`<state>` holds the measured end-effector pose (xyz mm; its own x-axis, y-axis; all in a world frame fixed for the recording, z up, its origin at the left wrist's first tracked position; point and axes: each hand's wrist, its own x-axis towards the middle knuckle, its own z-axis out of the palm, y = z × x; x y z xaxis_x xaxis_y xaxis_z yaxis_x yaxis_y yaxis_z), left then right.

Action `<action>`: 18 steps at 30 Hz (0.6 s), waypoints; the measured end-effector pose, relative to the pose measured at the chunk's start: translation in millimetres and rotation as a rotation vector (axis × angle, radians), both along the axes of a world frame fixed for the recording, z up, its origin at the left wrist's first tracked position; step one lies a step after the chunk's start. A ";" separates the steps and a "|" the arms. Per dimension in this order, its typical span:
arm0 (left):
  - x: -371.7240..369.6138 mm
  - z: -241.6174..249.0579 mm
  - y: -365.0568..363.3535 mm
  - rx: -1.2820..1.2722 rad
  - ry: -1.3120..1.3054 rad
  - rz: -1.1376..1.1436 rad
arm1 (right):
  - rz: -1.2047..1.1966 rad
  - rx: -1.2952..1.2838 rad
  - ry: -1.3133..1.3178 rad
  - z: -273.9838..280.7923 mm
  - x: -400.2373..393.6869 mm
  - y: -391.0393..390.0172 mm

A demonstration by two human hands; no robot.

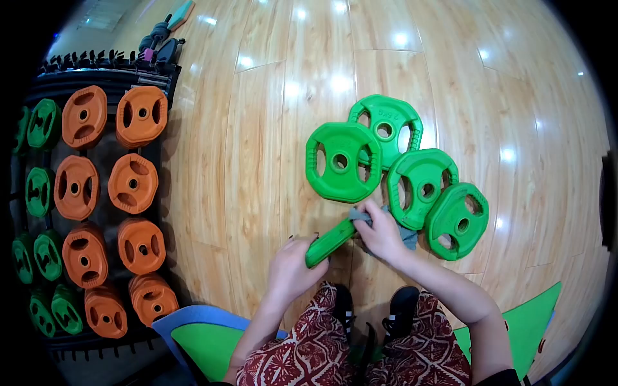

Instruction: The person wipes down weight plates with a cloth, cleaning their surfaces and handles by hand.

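A green weight plate (pixel 329 243) is held on edge in front of my knees, its rim facing up. My left hand (pixel 295 267) is closed around the plate's near left end. My right hand (pixel 380 235) is closed on a grey cloth (pixel 408 238), pressing part of it against the far right end of that plate; the rest hangs under the hand. Just beyond lie several more green plates, overlapping on the floor: one at the left (pixel 325 174), one at the back marked 2.5 KG (pixel 407 110), the others stepping down to the right (pixel 473 225).
A black rack (pixel 164 80) at the left holds rows of orange plates (pixel 138 183) and green plates (pixel 40 193). Green mats (pixel 206 344) lie beside my legs on both sides. My dark shoes (pixel 402 309) stand on the shiny wooden floor (pixel 257 161).
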<state>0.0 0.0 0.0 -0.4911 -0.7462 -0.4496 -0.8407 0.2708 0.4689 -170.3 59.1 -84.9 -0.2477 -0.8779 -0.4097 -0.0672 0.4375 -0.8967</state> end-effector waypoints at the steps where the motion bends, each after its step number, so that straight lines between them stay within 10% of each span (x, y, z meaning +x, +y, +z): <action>1: -2.5 0.1 -0.2 -0.068 0.005 -0.078 | 0.027 -0.098 0.087 13.2 5.3 0.7; 5: -3.2 -5.3 -2.9 -0.103 0.020 -0.169 | 0.157 -0.570 0.283 36.2 29.5 3.3; 14: 23.5 -15.8 4.7 -0.077 0.074 -0.120 | 0.120 -0.097 0.125 -32.9 9.4 8.2; 18: 20.6 -16.1 7.0 -0.123 0.014 -0.131 | 0.169 -0.395 0.179 3.3 33.1 6.7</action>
<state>20.6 7.0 -16.1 -0.5932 -0.7245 -0.3510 -0.7882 0.4338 0.4366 -137.2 65.8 -81.6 -0.1244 -0.9922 0.0003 -0.2774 0.0344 -0.9601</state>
